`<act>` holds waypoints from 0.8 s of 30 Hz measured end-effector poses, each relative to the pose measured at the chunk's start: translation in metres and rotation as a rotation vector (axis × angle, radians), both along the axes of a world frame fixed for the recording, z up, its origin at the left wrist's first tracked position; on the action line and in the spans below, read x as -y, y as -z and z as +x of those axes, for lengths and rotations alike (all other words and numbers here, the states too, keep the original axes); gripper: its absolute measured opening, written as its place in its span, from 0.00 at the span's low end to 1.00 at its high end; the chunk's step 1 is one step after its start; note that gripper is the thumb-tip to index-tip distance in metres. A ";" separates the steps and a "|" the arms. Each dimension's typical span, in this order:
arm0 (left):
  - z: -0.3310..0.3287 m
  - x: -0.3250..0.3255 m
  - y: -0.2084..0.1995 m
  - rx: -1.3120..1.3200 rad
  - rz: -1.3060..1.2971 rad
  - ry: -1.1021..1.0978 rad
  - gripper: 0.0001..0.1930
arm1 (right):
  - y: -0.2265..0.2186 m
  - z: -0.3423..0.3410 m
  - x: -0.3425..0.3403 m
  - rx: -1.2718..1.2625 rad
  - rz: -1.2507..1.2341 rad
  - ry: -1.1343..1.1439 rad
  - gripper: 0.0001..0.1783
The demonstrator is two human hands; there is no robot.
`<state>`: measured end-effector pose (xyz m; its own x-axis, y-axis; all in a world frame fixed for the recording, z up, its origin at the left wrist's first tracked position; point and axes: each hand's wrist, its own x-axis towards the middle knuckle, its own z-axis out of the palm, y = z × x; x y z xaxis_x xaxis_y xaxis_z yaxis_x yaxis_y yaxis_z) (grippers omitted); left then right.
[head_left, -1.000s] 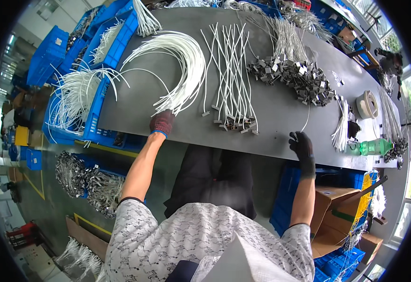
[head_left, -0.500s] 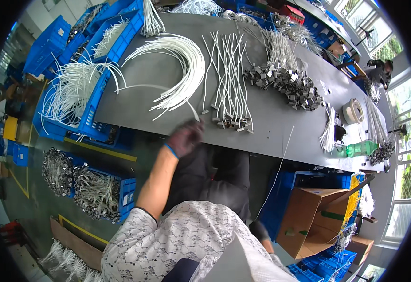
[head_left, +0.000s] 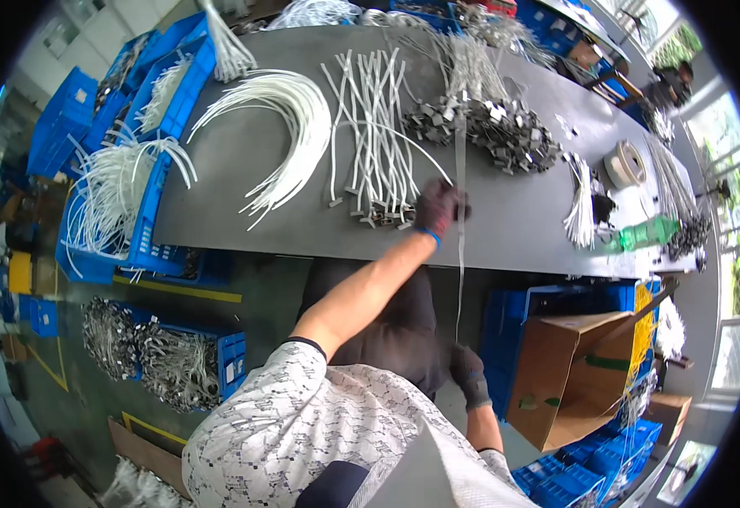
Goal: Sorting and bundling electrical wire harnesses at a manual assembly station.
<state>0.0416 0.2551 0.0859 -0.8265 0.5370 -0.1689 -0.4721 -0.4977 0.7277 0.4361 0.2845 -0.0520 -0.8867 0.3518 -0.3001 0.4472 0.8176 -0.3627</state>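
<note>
My left hand (head_left: 442, 207), in a dark glove, is closed over the table's front part, right of a row of white cables (head_left: 380, 127) with small metal ends. One white cable (head_left: 425, 153) runs from its fingers up and left across that row. A thin pale strand (head_left: 461, 245) hangs blurred past the left hand, over the table edge and down to my right hand (head_left: 470, 378). That hand, also gloved, is low beside my leg, its fingers closed at the strand's lower end. A curved bundle of white cables (head_left: 306, 135) lies left of the row.
The grey table (head_left: 243, 220) also bears a pile of metal clips (head_left: 514, 140), a tape roll (head_left: 625, 164) and a green bottle (head_left: 649, 233). Blue crates (head_left: 145, 203) full of white cables stand left. An opened cardboard box (head_left: 547, 381) is below the table at right.
My left hand has moved right across the table edge, with a white cable in it. My right hand has risen into fuller view with the strand. The whole view has shifted slightly.
</note>
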 end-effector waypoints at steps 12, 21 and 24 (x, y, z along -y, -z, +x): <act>-0.074 0.044 -0.010 -0.103 -0.292 0.054 0.08 | 0.016 0.036 -0.004 0.252 -0.096 0.055 0.14; 0.003 0.076 0.087 -0.298 -0.450 0.044 0.10 | 0.020 0.070 -0.002 0.412 -0.140 0.057 0.15; -0.026 0.057 0.007 -0.049 -0.260 -0.067 0.05 | 0.020 0.103 -0.006 0.440 -0.122 0.104 0.15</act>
<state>0.0155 0.1985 0.0784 -0.8694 0.4243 -0.2530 -0.4054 -0.3200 0.8563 0.5392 0.2902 -0.0725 -0.6274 0.3707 -0.6847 0.6575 0.7233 -0.2109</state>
